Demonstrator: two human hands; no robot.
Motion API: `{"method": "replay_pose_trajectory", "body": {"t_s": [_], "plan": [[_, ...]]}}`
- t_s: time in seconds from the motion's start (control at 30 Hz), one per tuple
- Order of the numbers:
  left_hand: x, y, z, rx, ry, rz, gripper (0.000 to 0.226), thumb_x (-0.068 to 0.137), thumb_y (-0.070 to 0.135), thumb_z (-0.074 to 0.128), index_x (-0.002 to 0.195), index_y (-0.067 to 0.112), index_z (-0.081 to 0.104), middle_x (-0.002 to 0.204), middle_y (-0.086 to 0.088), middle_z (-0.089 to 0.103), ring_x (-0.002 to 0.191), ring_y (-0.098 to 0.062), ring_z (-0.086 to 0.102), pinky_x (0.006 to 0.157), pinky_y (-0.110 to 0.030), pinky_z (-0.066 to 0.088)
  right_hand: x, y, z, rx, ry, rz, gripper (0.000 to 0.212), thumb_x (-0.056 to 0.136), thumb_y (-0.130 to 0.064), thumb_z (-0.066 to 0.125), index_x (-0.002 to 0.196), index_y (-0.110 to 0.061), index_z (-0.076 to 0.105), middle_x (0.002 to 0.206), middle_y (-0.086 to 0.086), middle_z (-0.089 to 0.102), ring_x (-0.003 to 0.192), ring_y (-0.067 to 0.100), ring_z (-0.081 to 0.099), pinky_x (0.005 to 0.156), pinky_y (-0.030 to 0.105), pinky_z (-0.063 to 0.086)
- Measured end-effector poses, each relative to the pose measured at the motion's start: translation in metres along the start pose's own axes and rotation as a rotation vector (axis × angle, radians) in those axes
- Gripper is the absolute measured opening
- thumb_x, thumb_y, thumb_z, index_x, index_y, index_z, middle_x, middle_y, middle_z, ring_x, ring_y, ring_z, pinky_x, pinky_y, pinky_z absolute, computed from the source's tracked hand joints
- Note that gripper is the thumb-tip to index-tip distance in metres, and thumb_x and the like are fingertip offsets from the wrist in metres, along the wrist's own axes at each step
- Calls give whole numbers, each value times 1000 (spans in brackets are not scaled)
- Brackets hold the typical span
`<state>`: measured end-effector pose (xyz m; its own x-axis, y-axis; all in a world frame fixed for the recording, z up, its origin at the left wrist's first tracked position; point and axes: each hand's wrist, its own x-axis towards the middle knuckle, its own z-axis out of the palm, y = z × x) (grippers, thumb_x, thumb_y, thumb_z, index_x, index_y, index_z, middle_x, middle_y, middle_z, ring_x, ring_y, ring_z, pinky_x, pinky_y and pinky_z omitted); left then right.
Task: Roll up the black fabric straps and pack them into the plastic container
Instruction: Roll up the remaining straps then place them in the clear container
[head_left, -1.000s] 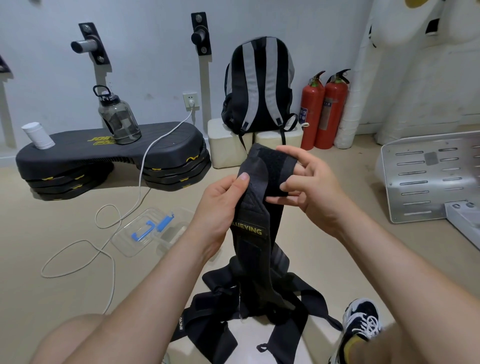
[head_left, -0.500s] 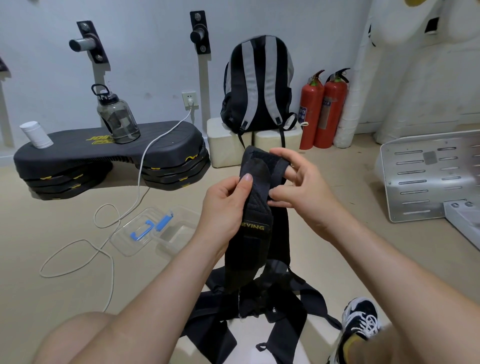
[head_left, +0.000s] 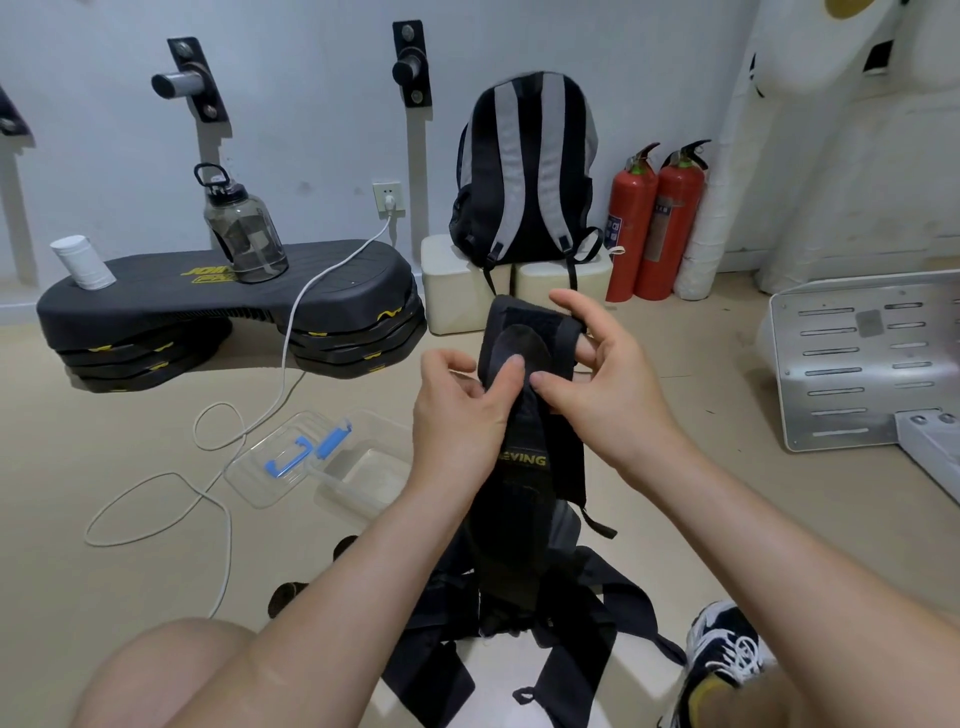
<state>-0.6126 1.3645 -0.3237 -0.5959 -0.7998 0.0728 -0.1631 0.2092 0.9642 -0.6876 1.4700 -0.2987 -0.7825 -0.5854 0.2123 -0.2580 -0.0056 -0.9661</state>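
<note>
The black fabric strap (head_left: 524, 499) hung upright at centre. Its long axis ran from 12 to 6 o'clock, with the folded top end pointing to 12 and the tail dropping into the strap pile (head_left: 587, 623) at 6. The plastic container (head_left: 363, 470) lay on the floor at 8 o'clock of the hands. The right hand (head_left: 608, 384) and the left hand (head_left: 457, 415) each pinched the fold.
</note>
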Motion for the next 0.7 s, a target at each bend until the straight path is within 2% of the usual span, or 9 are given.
{"method": "replay_pose_trajectory", "body": {"t_s": [0.07,0.13,0.2,0.27,0.37,0.5,0.57,0.63,0.7], "plan": [[3,2,-3,-89,-91,-76,37,86,47,69,111,24,55,85,4,60,78,-11,61,68,-27,49,0,-3,-3,28,-4,-1,77,86,12,64,146,-31,40,105,-8,73,91,11,74,85,38,60],[4,5,-7,-201,-238,-91,26,94,38,63,111,18,66,94,0,73,87,-15,71,69,-24,53,0,-4,-4,57,-23,2,80,87,13,62,147,-34,37,102,-5,74,92,12,74,84,36,61],[1,7,-8,-270,-303,-57,22,98,31,58,107,14,70,96,-4,76,91,-17,73,73,-27,56,1,-4,-5,65,-42,2,78,89,10,62,144,-39,36,100,-2,76,90,16,75,83,37,61],[-1,7,-6,-299,-274,-7,21,100,26,57,109,13,70,98,-4,76,93,-18,73,79,-32,58,2,-4,-5,72,-33,12,71,91,4,62,139,-42,37,96,1,77,88,19,75,82,38,61],[-4,7,-1,-330,-205,54,18,99,16,58,111,12,70,100,-4,76,96,-19,72,86,-38,58,4,-2,-4,111,47,69,52,92,-8,67,133,-28,41,92,2,78,85,19,75,79,39,61],[-5,11,1,-400,-162,85,18,97,8,59,109,12,72,100,-4,76,96,-20,72,86,-35,58,8,0,-9,228,98,229,42,87,-24,75,122,-10,56,90,0,77,74,4,73,58,14,52],[-6,11,2,-426,-169,95,18,96,8,59,106,14,72,99,-4,76,96,-19,72,84,-33,59,9,1,-13,237,-19,295,32,90,-34,70,108,-7,70,85,-1,77,67,1,70,54,10,48],[-8,12,4,-446,-186,84,16,96,9,60,105,13,72,97,-4,77,93,-18,73,79,-30,58,7,4,-11,179,-112,308,31,97,-38,59,97,-11,75,84,0,77,75,7,72,61,16,52],[-10,14,8,-477,-200,37,13,95,11,61,102,11,72,91,-3,77,87,-15,73,72,-24,57,7,10,-4,63,-44,222,27,102,-34,53,98,-16,73,91,2,77,89,16,73,77,30,58]]}}
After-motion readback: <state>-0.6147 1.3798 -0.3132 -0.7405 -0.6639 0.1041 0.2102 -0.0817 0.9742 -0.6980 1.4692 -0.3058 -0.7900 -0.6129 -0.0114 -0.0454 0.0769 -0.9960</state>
